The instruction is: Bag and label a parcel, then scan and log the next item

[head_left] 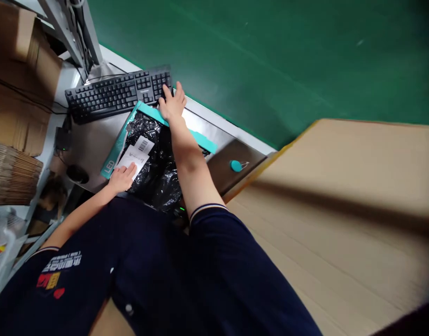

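Note:
My left hand (122,178) rests with its fingers lying flat on the lower edge of a white printed card (137,161). A white barcode label (144,144) shows just above that card. Both lie on shiny black plastic wrap (158,175) in a teal-edged box (111,158) marked LED. My right arm reaches across this box. At the number pad of a black keyboard (116,95) is my right hand (173,105), its fingers spread over the keys and holding nothing. My right forearm hides part of the box.
A metal table (92,140) carries a black mouse (77,174) and a round teal object (236,165) with a thin loop. A large cardboard sheet or box (340,186) stands at right. Stacked flat cartons (15,172) and a white basket (4,247) are at left. Green floor (270,56) lies beyond.

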`<state>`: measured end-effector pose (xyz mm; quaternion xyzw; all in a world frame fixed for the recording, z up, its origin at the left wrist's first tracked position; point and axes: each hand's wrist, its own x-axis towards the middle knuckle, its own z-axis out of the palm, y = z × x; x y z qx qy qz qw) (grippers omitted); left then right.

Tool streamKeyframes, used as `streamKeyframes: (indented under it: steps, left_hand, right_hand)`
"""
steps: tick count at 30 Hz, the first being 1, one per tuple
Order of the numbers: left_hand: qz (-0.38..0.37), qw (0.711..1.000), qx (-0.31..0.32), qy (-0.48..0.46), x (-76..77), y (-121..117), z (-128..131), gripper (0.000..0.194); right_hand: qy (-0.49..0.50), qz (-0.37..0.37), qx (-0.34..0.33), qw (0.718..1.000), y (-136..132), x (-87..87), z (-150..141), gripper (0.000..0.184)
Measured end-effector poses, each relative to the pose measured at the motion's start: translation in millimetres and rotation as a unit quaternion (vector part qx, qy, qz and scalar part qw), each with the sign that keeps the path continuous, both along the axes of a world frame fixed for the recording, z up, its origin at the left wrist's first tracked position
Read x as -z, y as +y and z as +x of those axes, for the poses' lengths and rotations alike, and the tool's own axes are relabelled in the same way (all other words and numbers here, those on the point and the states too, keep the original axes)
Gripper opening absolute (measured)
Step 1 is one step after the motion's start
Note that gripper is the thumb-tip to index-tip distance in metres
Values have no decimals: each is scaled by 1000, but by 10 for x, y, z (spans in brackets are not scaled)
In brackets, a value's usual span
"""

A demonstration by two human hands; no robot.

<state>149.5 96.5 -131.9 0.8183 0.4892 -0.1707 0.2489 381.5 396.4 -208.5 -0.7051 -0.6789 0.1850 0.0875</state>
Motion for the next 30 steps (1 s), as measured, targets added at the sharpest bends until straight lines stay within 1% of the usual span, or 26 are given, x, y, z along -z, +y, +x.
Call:
streamKeyframes:
  steps: [2, 7, 11, 14, 16, 20, 22, 23, 27, 30]
  left_hand:
    - [-4, 1000, -3, 1, 0, 5, -3, 66]
    - [7, 1000, -7, -11, 27, 8, -26, 69]
    - [12, 1000, -2, -7, 37, 15, -32, 66]
    - [13, 1000, -1, -2, 34, 23, -26, 65]
    - [13, 1000, -2, -2, 39, 22, -23, 65]
    - [21, 1000, -4, -10, 68, -13, -29, 67]
    - [31, 999, 1, -14, 86, -45, -32, 66]
    - [38, 999, 2, -16, 95, -62, -31, 66]
    - [64, 998, -2, -22, 127, -106, -16, 63]
    - [74, 997, -3, -27, 141, -119, -8, 63]
  right_hand:
    - [-6, 4, -6, 1000, 7, 8, 14, 58]
    - [-15, 45, -24, 999, -18, 26, 37, 62]
    - [-1, 51, -29, 998, -37, 3, 31, 57]
    - [21, 48, -25, 998, -45, -50, 16, 54]
    - [27, 47, -34, 998, -55, -96, 7, 53]
    - [34, 61, -95, 993, -102, -233, -20, 46]
    - [32, 54, -112, 992, -140, -327, -43, 44]
    - [27, 46, -104, 993, -160, -373, -55, 44]
    - [8, 21, -20, 1000, -194, -491, -89, 52]
    - [1, 9, -1, 1000, -118, -509, -105, 55]
